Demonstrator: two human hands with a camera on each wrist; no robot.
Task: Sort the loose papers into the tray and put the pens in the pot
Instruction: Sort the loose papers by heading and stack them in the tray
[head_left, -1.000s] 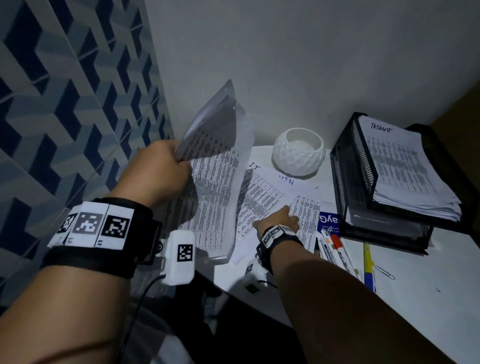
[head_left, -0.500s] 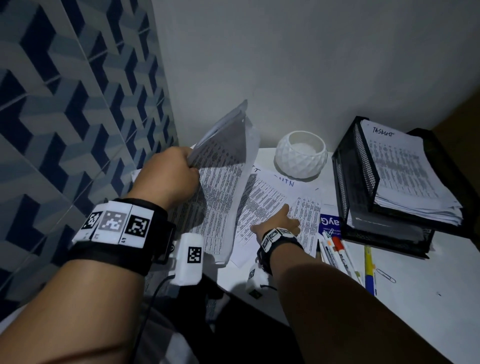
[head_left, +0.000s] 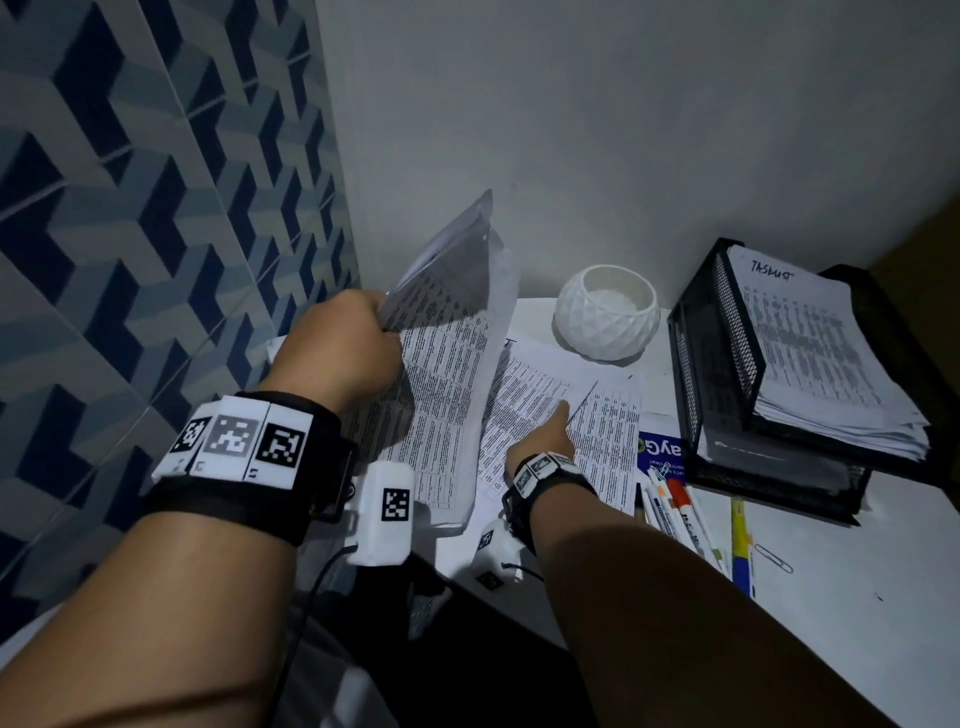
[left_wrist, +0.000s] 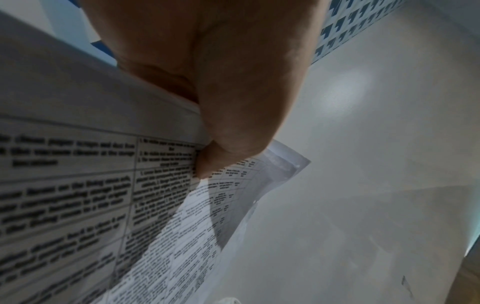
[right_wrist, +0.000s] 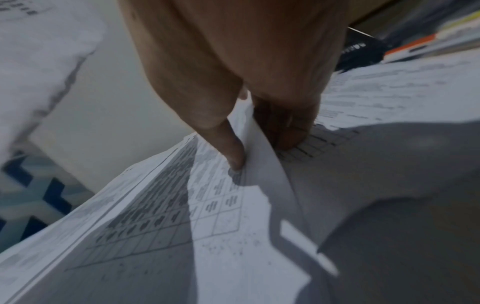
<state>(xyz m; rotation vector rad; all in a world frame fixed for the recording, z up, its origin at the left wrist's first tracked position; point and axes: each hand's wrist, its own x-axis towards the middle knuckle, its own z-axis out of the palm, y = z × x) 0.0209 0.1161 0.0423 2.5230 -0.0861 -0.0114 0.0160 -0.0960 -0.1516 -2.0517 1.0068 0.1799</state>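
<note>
My left hand (head_left: 343, 348) grips a raised bundle of printed sheets (head_left: 447, 374) by its edge, thumb and fingers curled round it (left_wrist: 207, 160). More loose printed papers (head_left: 608, 421) lie on the white desk. My right hand (head_left: 545, 441) rests on them, and its thumb and fingers (right_wrist: 233, 152) pinch the lifted edge of one sheet (right_wrist: 259, 164). Several pens (head_left: 675, 514) lie right of that hand. The white faceted pot (head_left: 605, 317) stands at the back. A black mesh tray (head_left: 727, 374) at the right holds a stack of papers (head_left: 815, 358).
A blue card (head_left: 660, 452) pokes out beside the papers. A yellow and blue pen (head_left: 740, 545) and a paper clip (head_left: 774, 558) lie in front of the tray. A blue tiled wall (head_left: 156, 208) stands close on the left, a plain wall behind.
My left hand has lowered the held bundle a little toward the desk. My right hand has slid slightly forward on the papers and lifted a sheet's edge.
</note>
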